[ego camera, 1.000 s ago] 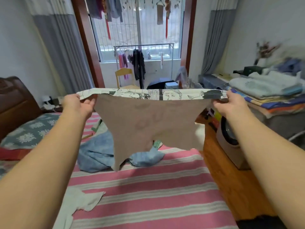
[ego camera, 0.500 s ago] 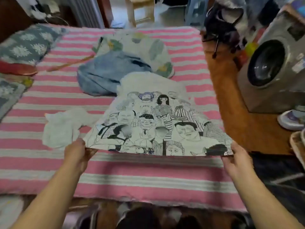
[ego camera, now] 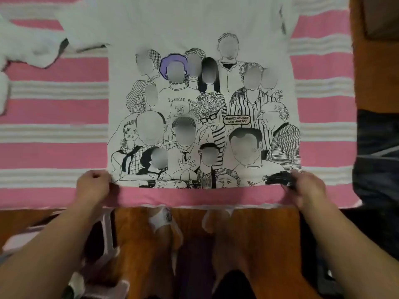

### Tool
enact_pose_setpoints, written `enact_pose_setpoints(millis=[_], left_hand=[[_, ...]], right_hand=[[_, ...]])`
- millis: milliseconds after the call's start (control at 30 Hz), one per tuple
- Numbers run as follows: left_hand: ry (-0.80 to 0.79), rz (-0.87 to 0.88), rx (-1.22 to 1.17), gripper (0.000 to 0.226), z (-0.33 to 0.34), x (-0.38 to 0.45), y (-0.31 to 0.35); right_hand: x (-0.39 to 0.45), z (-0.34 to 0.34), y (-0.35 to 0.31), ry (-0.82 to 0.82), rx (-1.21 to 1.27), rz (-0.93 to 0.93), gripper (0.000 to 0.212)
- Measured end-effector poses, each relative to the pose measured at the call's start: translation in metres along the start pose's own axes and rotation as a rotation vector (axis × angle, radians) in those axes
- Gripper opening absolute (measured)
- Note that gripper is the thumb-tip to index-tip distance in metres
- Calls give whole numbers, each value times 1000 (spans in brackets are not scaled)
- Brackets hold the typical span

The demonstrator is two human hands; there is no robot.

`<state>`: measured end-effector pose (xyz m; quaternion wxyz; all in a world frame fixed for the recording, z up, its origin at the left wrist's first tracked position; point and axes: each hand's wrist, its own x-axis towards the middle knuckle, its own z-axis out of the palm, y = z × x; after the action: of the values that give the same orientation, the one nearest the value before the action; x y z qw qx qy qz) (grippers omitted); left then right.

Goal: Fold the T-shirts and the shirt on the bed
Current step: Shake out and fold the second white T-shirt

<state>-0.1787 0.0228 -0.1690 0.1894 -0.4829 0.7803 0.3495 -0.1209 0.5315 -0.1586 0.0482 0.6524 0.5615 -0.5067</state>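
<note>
A white cotton T-shirt printed with a black line drawing of a crowd of people (ego camera: 200, 117) lies spread flat, print side up, on the pink-and-white striped bedspread (ego camera: 54, 108), its hem toward the near edge of the bed and its upper part running out of view at the top. The person's left hand (ego camera: 93, 186) has its fingers curled round the left hem corner, pinching the fabric against the bedspread; the right hand (ego camera: 306, 187) grips the right hem corner the same way, thumb over the dark printed patch there. Between the two hands the hem runs almost straight, just short of the bed's edge (one figure in the print has purple hair, the only colour in the drawing). A rumpled pale white garment (ego camera: 28, 46) lies on the bedspread at the upper left, touching or overlapping the T-shirt's left sleeve. Below the bed's edge shows an orange-brown wooden floor (ego camera: 248, 238), and a dark cloth (ego camera: 380, 147) lies beside the bed at the right.
</note>
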Motion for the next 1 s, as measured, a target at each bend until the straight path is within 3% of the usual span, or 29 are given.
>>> enact_pose_setpoints(millis=[67,133,233,333,400,433,500,567,633,700,767,900,1000], left_hand=[[80,104,163,14,-9,0,-2],[106,111,262,16,-27,-11,-5],[94,204,441,13,-49,-38,-8],[-71,275,804,15,-56,-42,-12],[-290,261,1118,30,-51,-21,-5],[-405,284,1263,36,-45,-10,7],[-498,384,1407,25,-32,-24,72],[-507,564,1359,28,-7,-41,150],[-456,719,1096,11,34,-49,218],[-419,862,841,9,80,-46,269],[-373,987,772,6,125,-49,313],[-172,1135,890,32,196,-69,380],[-169,1079,1008,72,236,-60,401]], right_hand=[[-10,-5,-1,65,48,7,34],[-25,-15,-2,155,-62,-27,8],[-43,-24,3,164,-217,-78,22],[-44,-12,4,78,-397,65,18],[-33,-3,-12,6,-588,153,19],[-38,4,-32,-48,-652,108,16],[-36,17,-84,-55,-700,-33,10],[-22,40,-147,23,-707,-200,4],[-2,65,-208,10,-696,-371,9],[13,91,-264,-19,-720,-514,7],[28,119,-310,-66,-754,-609,6],[68,177,-365,-152,-679,-723,15],[82,216,-373,-217,-731,-783,55]])
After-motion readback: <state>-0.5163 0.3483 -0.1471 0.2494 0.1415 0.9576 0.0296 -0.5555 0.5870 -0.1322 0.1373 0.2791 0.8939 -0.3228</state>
